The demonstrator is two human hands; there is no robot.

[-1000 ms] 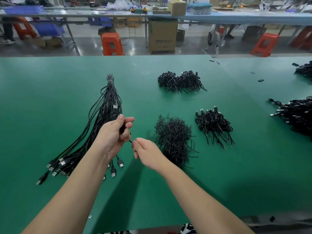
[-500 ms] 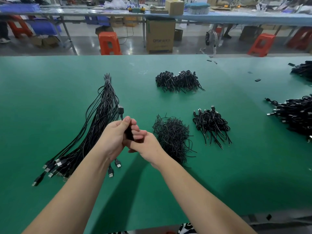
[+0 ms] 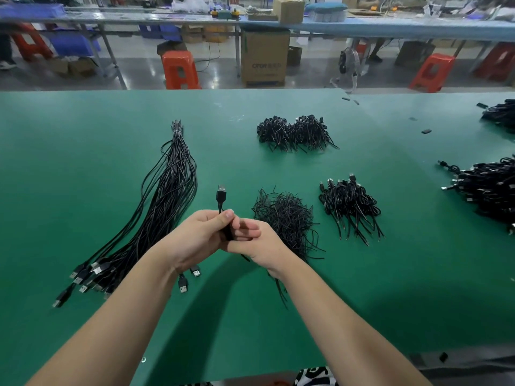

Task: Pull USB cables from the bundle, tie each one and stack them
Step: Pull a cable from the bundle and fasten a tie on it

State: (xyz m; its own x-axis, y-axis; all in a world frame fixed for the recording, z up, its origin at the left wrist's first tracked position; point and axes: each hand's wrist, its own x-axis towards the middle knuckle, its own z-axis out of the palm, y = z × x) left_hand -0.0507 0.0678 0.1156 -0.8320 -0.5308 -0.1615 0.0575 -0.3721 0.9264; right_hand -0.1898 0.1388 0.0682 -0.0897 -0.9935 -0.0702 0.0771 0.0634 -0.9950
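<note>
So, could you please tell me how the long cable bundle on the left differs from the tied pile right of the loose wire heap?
The long cable bundle lies stretched out, bound at its far end, plugs fanned toward the person. The tied pile is smaller, its cables coiled into short hanks, heaped together. Both are black and lie on the green table.

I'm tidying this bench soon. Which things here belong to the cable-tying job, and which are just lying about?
Part of the job:
- USB cable, gripped by left hand and right hand
- long cable bundle
- pile of ties
- stack of tied cables
- farther tied pile

Lying about:
- small black bits on the green table
- orange stool
- cardboard box
</note>
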